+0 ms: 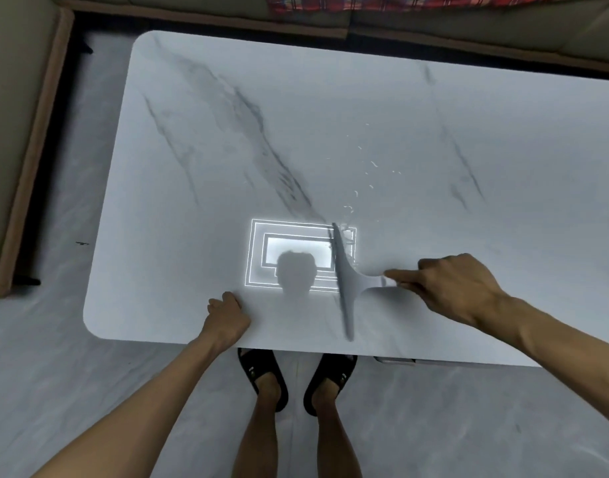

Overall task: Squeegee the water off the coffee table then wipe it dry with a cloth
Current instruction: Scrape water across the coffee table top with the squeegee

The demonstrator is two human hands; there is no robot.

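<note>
A white marble-patterned coffee table [227, 98] fills most of the head view. My right hand [451, 288] grips the handle of a pale grey squeegee [346, 281], forefinger stretched along it. Its long blade lies on the tabletop near the front edge, running front to back. Small water drops [368, 177] are scattered on the surface beyond the blade's far end. My left hand [227, 315] rests on the table's front edge with its fingers curled, holding nothing. No cloth is in view.
A beige sofa [16, 132] wraps the left side and the back, with a red plaid cloth [399, 1] on it at the top. A ceiling light's reflection [296, 243] shines on the tabletop. My feet in black sandals [261, 377] stand on the grey floor.
</note>
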